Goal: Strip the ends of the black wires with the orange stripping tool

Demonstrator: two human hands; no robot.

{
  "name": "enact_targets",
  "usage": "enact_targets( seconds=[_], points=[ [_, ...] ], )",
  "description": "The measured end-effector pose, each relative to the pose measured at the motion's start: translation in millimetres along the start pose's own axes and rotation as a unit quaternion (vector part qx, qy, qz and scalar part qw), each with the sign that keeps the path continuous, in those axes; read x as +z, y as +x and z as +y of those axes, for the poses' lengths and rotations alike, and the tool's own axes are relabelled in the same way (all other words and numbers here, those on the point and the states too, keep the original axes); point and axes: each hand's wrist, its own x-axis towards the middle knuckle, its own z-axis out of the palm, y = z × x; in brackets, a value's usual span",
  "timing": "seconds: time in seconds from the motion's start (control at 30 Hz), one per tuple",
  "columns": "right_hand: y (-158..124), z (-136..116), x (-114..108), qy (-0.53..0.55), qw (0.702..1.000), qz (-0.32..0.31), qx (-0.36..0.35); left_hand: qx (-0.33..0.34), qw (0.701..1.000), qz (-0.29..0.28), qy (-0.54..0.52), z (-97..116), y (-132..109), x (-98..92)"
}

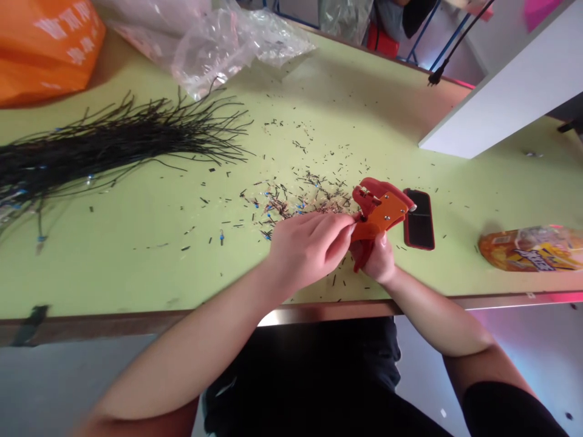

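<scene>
My right hand (379, 260) is wrapped around the handles of a red and orange wire stripper (387, 209), whose jaws point up and to the left over the table. My left hand (314, 246) is closed in a pinch with its fingertips against the tool's left side. Whatever those fingertips hold, if anything, is too small and hidden to make out. Under and behind the left hand lies a scatter of short black wire clippings (285, 203), some with blue bits. A thick bundle of black wires (122, 136) stretches across the table's left side.
Just right of the tool lies a phone (419, 220) with a red edge. Farther right is a bottle (531, 249) on its side. A white panel (505, 79) rises at the back right. Clear plastic bags (218, 45) and an orange bag (43, 51) lie at the back left.
</scene>
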Motion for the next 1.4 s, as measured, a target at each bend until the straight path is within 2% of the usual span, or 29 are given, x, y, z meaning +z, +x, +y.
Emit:
enact_targets(
  seconds=[0.27, 0.6, 0.73, 0.87, 1.17, 1.3, 1.4],
  points=[
    [3, -1, -2, -0.034, 0.999, -0.001, -0.004, 0.005, 1.000, -0.015, 0.018, -1, 0, 0.2],
    [-1, 2, 2, 0.012, 0.998, 0.050, -0.033, 0.007, 1.000, -0.024, 0.011, 0, -1, 0.6],
    [0, 3, -2, -0.037, 0.999, 0.026, -0.017, 0.014, 0.999, -0.032, 0.007, 1, -3, 0.9],
    [-2, 4, -3, -0.071, 0.997, 0.027, -0.007, 0.014, 0.999, -0.032, -0.003, 1, -3, 1.0],
    [-3, -8, 8, -0.098, 0.995, -0.002, -0.023, 0.019, 0.999, -0.041, -0.015, 3, -1, -2.5],
    [0, -10, 12, -0.060, 0.997, -0.028, -0.031, 0.019, 0.999, -0.036, -0.018, 4, 0, -1.8],
    [3, -15, 11, 0.013, 0.997, -0.056, -0.046, -0.012, 0.999, -0.031, -0.036, 2, 1, -3.3]
  ],
)
